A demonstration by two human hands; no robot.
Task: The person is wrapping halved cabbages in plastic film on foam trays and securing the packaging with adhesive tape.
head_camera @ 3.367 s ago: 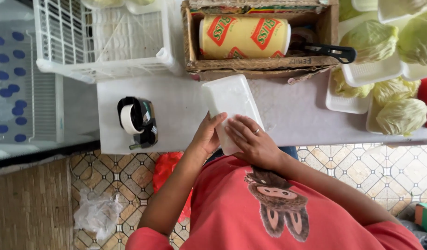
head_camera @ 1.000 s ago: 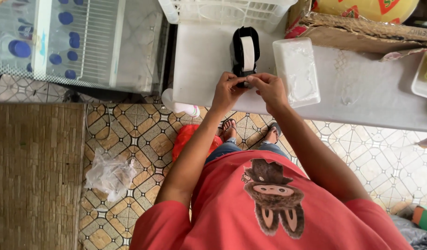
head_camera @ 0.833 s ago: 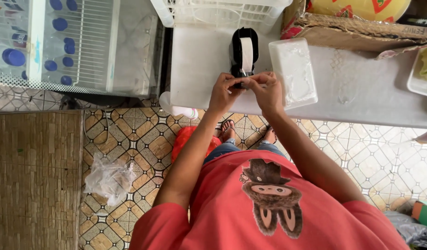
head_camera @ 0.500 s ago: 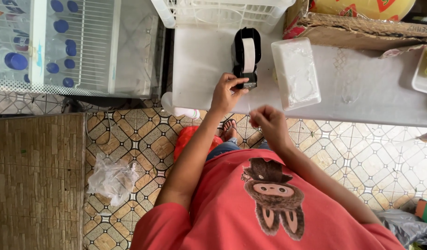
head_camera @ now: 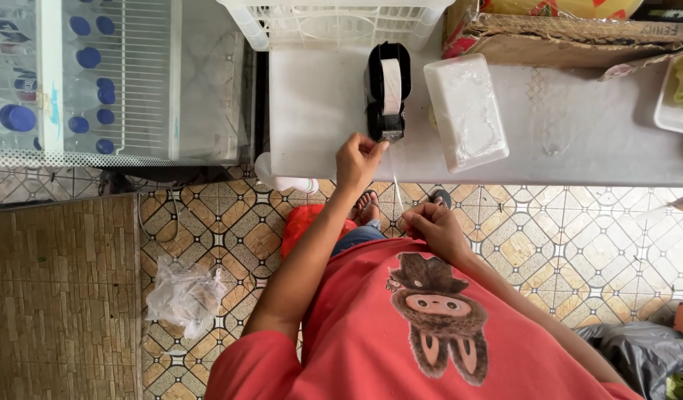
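- Broadly, the white table (head_camera: 578,141) carries everything; the tape dispenser (head_camera: 386,92) sits near its front edge, so a hard pull toward the body could, I judge, drag it off onto the tiled floor (head_camera: 230,237).
- Next, the white crate (head_camera: 334,22) and the cardboard box (head_camera: 571,41) stand at the table's far side, well clear of the pull.
- Then the film-wrapped foam tray (head_camera: 466,111) lies just beside the dispenser on its right; a loose sticky strip could catch its wrap and crease or tear it.
- After that, the left hand (head_camera: 358,158) is pinched closed at the dispenser's cutter end, at the table edge; if it does not steady the base, the cut may come ragged.
- Likewise the right hand (head_camera: 430,226) is clenched on the free end of the clear tape strip (head_camera: 395,189), drawn taut from the cutter down toward the red shirt (head_camera: 430,326).
- Lastly, the strip is thin and hard to see; slackening it could let it fold onto itself or stick to the fingers.
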